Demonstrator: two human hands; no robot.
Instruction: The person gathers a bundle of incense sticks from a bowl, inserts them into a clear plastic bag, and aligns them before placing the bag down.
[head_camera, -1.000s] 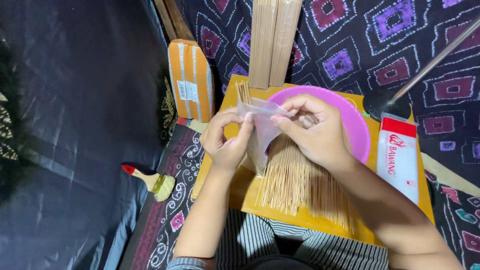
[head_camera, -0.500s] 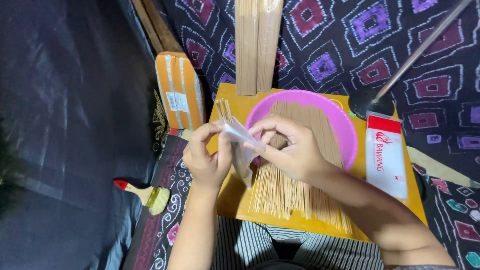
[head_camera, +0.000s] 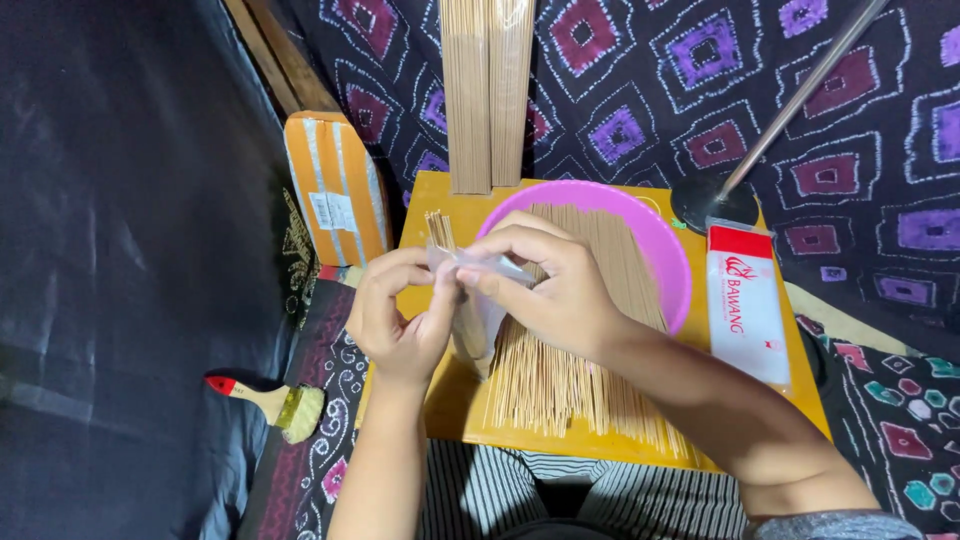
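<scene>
Both hands, left hand (head_camera: 398, 312) and right hand (head_camera: 549, 280), pinch a clear plastic sleeve (head_camera: 478, 292) just left of the pink basin (head_camera: 668, 262), apparently spreading its mouth above the incense sticks (head_camera: 560, 375).

Hidden and cut-off bits
Right hand (head_camera: 560, 290) covers part of the stick pile (head_camera: 570, 380); upright packs (head_camera: 487, 90) cut by top edge; clear sleeve (head_camera: 480, 300) mostly hidden.

Purple patterned cloth (head_camera: 640, 90) behind yellow table (head_camera: 445, 400).
</scene>
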